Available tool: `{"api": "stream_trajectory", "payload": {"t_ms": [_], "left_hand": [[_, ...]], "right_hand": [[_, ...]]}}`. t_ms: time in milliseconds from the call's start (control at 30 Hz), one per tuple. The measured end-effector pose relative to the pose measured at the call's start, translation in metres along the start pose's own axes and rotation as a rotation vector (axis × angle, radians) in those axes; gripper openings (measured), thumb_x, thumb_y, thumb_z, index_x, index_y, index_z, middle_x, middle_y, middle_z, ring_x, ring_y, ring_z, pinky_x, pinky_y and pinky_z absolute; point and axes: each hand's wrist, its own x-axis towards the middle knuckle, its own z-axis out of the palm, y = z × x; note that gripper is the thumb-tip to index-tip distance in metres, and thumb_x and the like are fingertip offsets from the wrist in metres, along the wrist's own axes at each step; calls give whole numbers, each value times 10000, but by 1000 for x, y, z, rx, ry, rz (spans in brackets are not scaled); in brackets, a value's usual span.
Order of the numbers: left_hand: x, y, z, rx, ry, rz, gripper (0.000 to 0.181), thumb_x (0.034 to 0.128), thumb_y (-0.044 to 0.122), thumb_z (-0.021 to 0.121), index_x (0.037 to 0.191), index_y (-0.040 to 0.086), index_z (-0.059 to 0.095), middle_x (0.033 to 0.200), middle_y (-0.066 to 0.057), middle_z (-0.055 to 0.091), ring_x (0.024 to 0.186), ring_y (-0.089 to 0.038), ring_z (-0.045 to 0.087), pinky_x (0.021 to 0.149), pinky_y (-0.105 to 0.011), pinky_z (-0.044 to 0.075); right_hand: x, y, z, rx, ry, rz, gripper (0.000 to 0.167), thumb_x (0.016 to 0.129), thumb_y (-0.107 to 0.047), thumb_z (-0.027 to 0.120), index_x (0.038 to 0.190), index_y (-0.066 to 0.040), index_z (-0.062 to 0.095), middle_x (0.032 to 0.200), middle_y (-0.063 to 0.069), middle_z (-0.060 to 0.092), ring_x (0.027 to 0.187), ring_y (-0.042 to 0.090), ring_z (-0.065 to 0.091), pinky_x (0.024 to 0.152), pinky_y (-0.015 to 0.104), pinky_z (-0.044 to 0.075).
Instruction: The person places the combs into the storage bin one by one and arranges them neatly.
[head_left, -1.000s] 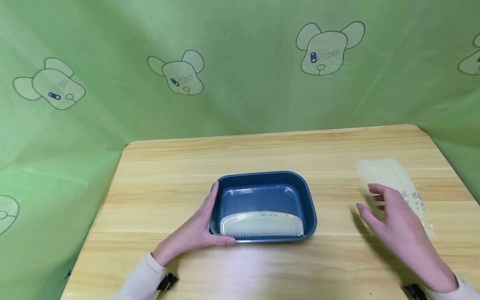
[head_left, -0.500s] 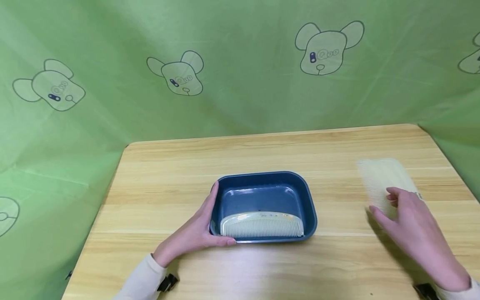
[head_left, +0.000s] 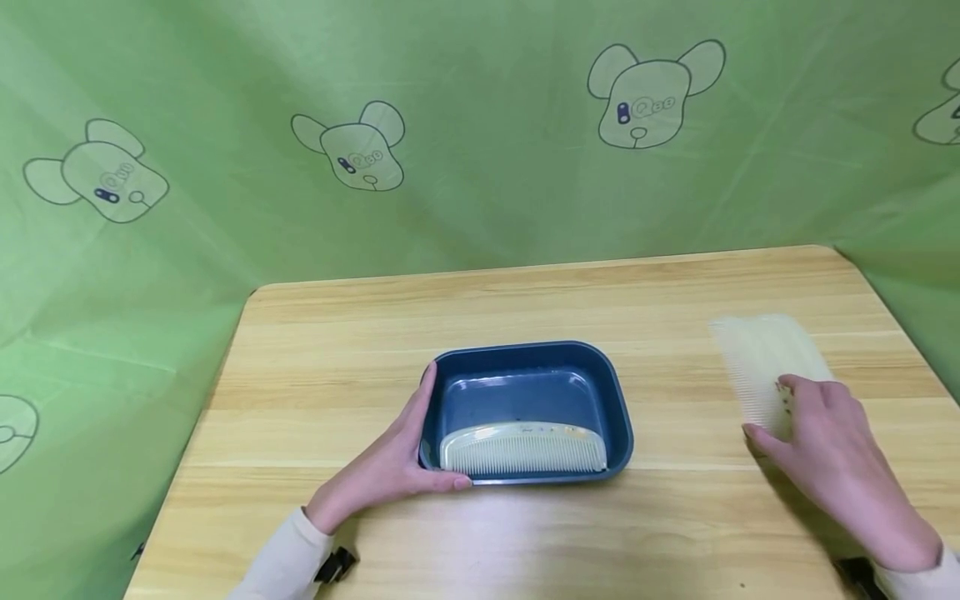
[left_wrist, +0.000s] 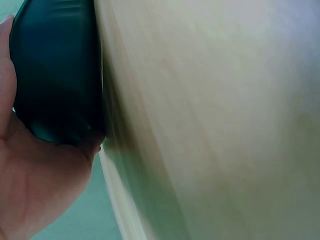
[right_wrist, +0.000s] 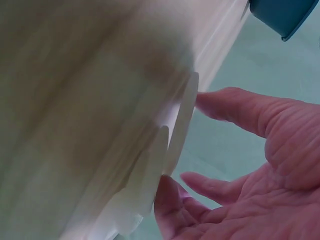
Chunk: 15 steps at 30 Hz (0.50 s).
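A rounded rectangular blue plastic container (head_left: 525,354) stands on the table, with one pale, fine-toothed comb (head_left: 525,450) along its near inside wall. My left hand (head_left: 397,454) grips its left near corner, thumb on the front rim and fingers along the left side. At the right lie several overlapping pale combs (head_left: 765,350), fanned out so that their number is hard to tell. My right hand (head_left: 832,442) pinches the uppermost comb (right_wrist: 184,117) between thumb and fingers. Another comb (right_wrist: 150,172) lies just beneath it in the right wrist view. The hand hides the combs' near ends.
The wooden table (head_left: 337,333) has rounded far corners. A green cloth (head_left: 480,217) printed with cartoon animal heads hangs behind it and at both sides. Bare wood lies between the container and the combs.
My right hand has moved rightward and onto the comb stack, its fingers now closing on the top comb. The left hand and container have stayed in place.
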Motion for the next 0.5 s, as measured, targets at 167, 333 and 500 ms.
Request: {"api": "stream_trajectory", "payload": {"t_ms": [167, 333, 500], "left_hand": [[0, -1, 0, 2, 0, -1, 1476, 823, 483, 976, 1732, 333, -177, 1812, 9, -88, 1652, -229, 44, 1287, -549, 181], [0, 1, 0, -2, 1, -4, 1484, 815, 499, 976, 1727, 347, -184, 1816, 4, -90, 1652, -207, 40, 1289, -516, 175], [0, 1, 0, -5, -5, -8, 1480, 817, 493, 977, 1727, 349, -182, 1812, 38, -88, 1651, -184, 41, 1292, -504, 178]], "right_hand": [[6, 1, -4, -19, -42, 10, 907, 887, -115, 893, 1431, 350, 335, 1229, 599, 376, 1037, 703, 429, 805, 810, 411], [10, 3, -4, -30, -75, 0, 896, 876, -126, 891, 1423, 341, 356, 1163, 578, 432, 1011, 691, 455, 797, 776, 422], [11, 1, -3, -13, -103, -16, 866, 868, -134, 885, 1427, 308, 394, 1089, 479, 486, 982, 616, 461, 743, 700, 443]]}}
